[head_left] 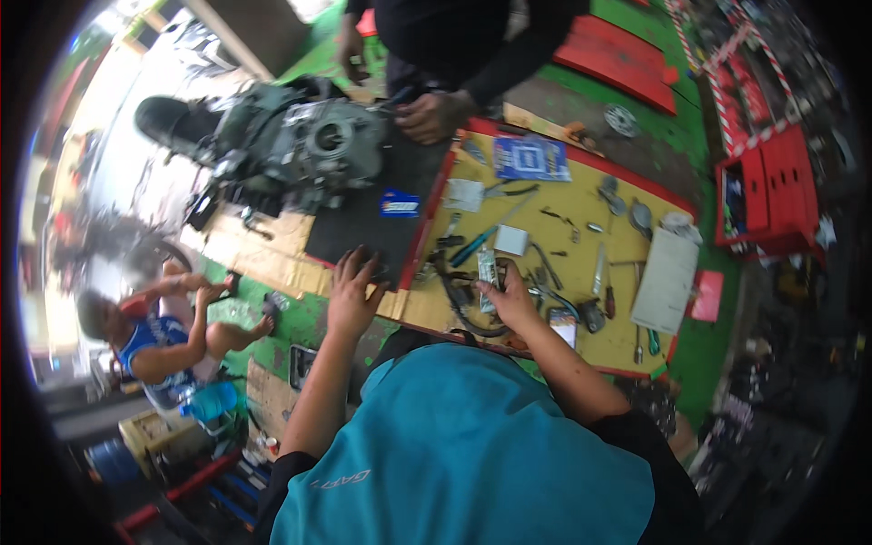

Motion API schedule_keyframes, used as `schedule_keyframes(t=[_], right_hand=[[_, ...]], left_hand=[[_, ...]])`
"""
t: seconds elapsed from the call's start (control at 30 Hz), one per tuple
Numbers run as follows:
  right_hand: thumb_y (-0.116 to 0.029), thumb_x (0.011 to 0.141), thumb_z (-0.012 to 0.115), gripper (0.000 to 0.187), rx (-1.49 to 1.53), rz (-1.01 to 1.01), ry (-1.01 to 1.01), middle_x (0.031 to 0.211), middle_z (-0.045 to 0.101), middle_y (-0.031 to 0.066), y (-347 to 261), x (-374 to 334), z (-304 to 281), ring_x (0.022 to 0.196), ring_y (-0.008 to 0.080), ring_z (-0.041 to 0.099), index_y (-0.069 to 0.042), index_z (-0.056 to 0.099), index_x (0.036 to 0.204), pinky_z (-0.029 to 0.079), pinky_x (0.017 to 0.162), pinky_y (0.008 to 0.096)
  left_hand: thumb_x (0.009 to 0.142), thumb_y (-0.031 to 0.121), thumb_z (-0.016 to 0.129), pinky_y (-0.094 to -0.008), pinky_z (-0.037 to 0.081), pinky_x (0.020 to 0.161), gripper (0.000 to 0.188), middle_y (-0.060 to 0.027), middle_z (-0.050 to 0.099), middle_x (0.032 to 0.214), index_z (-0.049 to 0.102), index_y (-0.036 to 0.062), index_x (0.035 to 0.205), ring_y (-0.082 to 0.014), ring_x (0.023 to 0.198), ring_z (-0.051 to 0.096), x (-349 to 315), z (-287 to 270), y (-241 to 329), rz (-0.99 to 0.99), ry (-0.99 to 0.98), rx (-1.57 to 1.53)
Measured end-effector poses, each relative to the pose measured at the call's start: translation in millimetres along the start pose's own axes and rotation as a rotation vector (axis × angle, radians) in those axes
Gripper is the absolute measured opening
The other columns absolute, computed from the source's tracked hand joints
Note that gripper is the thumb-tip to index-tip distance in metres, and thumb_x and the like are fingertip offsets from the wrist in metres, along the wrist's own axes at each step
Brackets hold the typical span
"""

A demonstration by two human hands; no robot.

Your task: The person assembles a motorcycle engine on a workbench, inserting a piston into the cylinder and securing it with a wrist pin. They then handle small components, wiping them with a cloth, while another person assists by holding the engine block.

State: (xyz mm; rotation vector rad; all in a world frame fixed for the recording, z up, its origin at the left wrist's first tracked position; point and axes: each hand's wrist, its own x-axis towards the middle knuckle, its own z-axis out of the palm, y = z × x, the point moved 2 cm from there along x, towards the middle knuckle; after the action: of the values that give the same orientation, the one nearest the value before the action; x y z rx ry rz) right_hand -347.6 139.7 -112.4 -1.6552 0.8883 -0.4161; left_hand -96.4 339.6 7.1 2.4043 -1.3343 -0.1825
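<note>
My right hand (510, 298) is closed around a slim, pale green and white packet (488, 270), held upright over the yellow tabletop (572, 250). My left hand (352, 289) lies with its fingers spread at the near edge of the black mat (350, 238). Beside those fingertips is a small dark part, too unclear to name. Beyond it, a blue card or small packet (400, 203) rests on the mat. A white square box (511, 239) and a screwdriver with a blue handle (468, 250) lie close to my right hand.
A grey engine (318, 145) stands at the far left of the table. Across from me, a co-worker's hand (436, 116) reaches beside it. Scattered tools, a phone (562, 327) and a white sheet (666, 280) lie right. A person (163, 341) sits at left; a red cabinet (767, 195) stands right.
</note>
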Motion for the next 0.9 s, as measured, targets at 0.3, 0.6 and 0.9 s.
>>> schedule_keyframes(t=[0.3,0.6,0.9], right_hand=[[-0.023,0.089,0.079,0.041,-0.334,0.137,0.282,0.109,0.069,0.0232,24.9,-52.2,-68.5,0.104,0.0421,0.067,-0.001,0.063,0.12,0.053,0.086,0.0445],[-0.022,0.09,0.072,0.034,-0.355,0.216,0.549,0.105,0.071,0.0254,49.0,49.4,-107.7,0.099,0.0449,0.067,0.0,0.07,0.116,0.054,0.088,0.0502],[-0.031,0.093,0.07,0.031,-0.711,0.147,0.904,0.102,0.074,0.0214,85.4,22.8,-187.4,0.096,0.0421,0.069,-0.006,0.073,0.11,0.055,0.087,0.0478]], left_hand=[[0.092,0.021,0.073,-0.0518,0.035,0.119,0.058,-0.0201,0.047,0.155,0.055,0.0084,0.146,-0.0421,0.145,0.041,-6.0,19.2,-5.0,0.026,-0.017,-0.046],[0.095,0.018,0.071,-0.0521,0.04,0.116,0.057,-0.023,0.043,0.155,0.051,0.0063,0.147,-0.0444,0.143,0.041,-6.7,10.9,-9.7,-0.026,0.04,-0.106],[0.096,0.016,0.07,-0.0525,0.033,0.119,0.058,-0.0232,0.045,0.153,0.048,0.0019,0.149,-0.0437,0.143,0.04,-34.5,-9.4,-10.7,-0.095,0.092,-0.064]])
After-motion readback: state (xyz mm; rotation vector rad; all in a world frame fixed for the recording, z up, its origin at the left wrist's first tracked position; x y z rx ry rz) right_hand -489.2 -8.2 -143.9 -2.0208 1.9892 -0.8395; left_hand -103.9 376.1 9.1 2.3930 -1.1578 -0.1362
